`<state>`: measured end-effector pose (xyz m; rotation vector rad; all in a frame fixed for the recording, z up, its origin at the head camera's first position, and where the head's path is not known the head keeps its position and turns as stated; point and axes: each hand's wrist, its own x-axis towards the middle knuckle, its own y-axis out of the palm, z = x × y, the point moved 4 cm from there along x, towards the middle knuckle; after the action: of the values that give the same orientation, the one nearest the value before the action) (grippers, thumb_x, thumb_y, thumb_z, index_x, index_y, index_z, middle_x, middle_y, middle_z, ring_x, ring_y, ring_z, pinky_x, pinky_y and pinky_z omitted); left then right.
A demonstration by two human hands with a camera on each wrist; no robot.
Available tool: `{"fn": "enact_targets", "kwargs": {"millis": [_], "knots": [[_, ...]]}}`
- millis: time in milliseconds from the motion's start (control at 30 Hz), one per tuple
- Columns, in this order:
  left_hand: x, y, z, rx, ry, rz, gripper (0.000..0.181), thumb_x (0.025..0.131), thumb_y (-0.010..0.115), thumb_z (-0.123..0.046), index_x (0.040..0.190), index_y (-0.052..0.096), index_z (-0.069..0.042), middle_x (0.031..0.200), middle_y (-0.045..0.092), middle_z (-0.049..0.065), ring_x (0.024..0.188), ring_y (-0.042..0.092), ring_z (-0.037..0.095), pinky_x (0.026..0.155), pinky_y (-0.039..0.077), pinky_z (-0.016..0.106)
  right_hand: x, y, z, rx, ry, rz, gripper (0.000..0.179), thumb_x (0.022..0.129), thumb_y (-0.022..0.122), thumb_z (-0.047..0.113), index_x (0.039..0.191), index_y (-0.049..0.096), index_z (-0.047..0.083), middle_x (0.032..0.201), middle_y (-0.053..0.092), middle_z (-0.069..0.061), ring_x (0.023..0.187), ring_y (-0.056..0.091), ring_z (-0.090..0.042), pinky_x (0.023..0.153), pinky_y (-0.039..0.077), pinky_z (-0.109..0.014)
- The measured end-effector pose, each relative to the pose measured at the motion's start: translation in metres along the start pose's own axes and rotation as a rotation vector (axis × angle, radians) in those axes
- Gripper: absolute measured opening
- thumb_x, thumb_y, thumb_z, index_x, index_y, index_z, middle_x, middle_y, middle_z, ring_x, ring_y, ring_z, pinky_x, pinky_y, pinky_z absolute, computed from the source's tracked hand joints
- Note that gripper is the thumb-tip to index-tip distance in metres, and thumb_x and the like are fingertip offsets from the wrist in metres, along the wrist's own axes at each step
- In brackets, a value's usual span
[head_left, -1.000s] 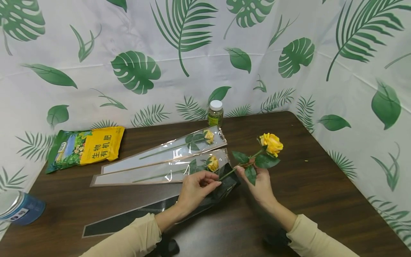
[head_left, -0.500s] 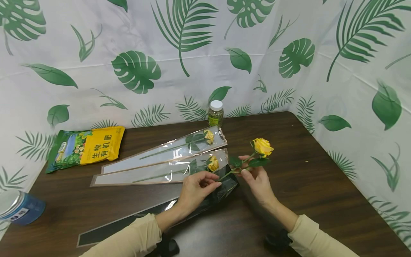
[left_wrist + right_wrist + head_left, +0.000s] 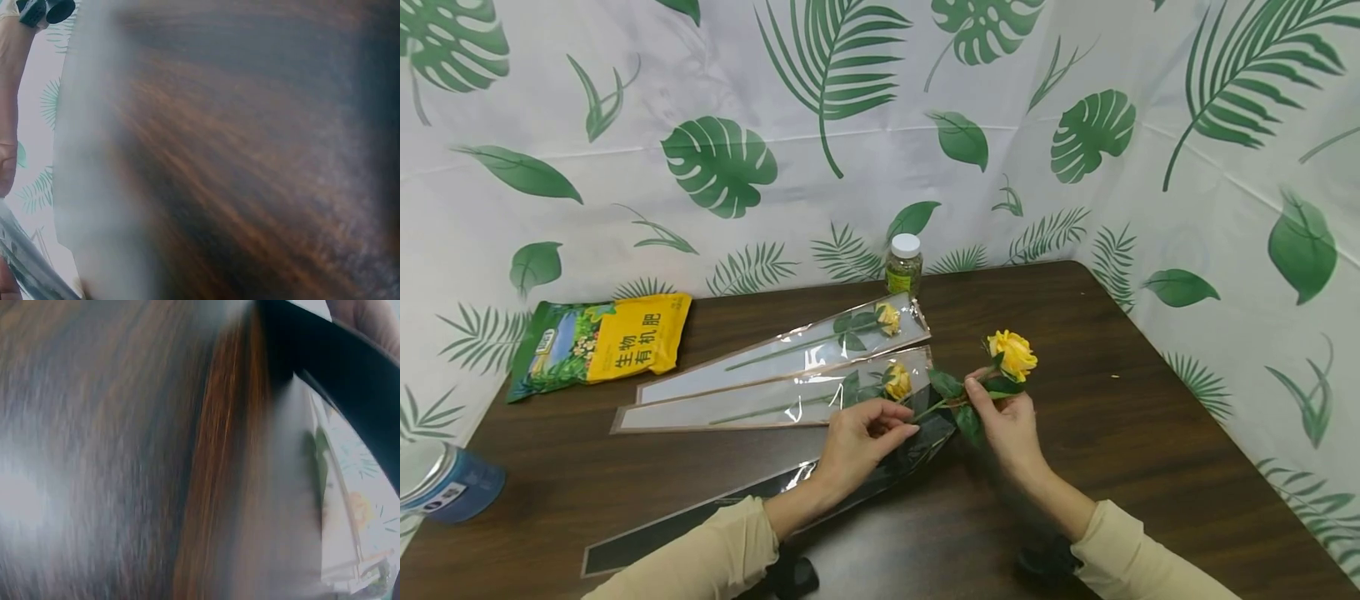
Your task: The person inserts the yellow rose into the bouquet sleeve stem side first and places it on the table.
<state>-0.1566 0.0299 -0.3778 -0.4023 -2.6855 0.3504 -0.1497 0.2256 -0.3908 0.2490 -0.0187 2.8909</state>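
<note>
In the head view my left hand (image 3: 863, 442) pinches the wide mouth of a black flower sleeve (image 3: 700, 508), which tapers to a narrow end at the lower left. My right hand (image 3: 1011, 429) holds a yellow rose (image 3: 1012, 354) by its stem, just below the bloom and among the green leaves. The rose's lower stem runs left into the sleeve's mouth; how deep it reaches is hidden. Dark sleeve material (image 3: 350, 375) crosses the right wrist view, with part of a hand (image 3: 375, 322) behind it. Blurred tabletop fills most of the left wrist view.
Two clear sleeves, a rear one (image 3: 692, 381) and a front one (image 3: 670, 418), each with a yellow rose inside, lie behind the black one. A white-capped jar (image 3: 903, 271), a yellow-green bag (image 3: 602, 342) and a blue can (image 3: 463, 487) stand or lie on the wooden table (image 3: 1150, 467).
The rose's bloom has shifted left and down, closer to the sleeve. My right fingers have changed their hold on it. The sleeve's narrow end has slid a little left and nearer.
</note>
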Motion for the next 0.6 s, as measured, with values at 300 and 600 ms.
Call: {"fn": "enact_targets", "kwargs": {"millis": [300, 600], "knots": [[0.003, 0.005, 0.016, -0.022, 0.085, -0.031, 0.013, 0.078, 0.075, -0.008, 0.089, 0.071, -0.005, 0.076, 0.071, 0.006, 0.064, 0.064, 0.01, 0.058, 0.052, 0.021, -0.006, 0.011, -0.005, -0.041, 0.207, -0.004, 0.017, 0.089, 0.064, 0.009, 0.103, 0.059, -0.001, 0.086, 0.064, 0.01, 0.084, 0.059, -0.006, 0.077, 0.048, -0.02], [0.002, 0.006, 0.014, -0.026, 0.122, -0.015, 0.013, 0.079, 0.075, -0.01, 0.091, 0.071, -0.006, 0.076, 0.069, 0.003, 0.065, 0.06, 0.002, 0.057, 0.051, 0.019, -0.007, 0.012, -0.012, 0.055, 0.289, -0.01, 0.036, 0.095, 0.057, 0.02, 0.12, 0.054, -0.005, 0.097, 0.065, 0.01, 0.095, 0.059, -0.006, 0.085, 0.046, -0.02]]}}
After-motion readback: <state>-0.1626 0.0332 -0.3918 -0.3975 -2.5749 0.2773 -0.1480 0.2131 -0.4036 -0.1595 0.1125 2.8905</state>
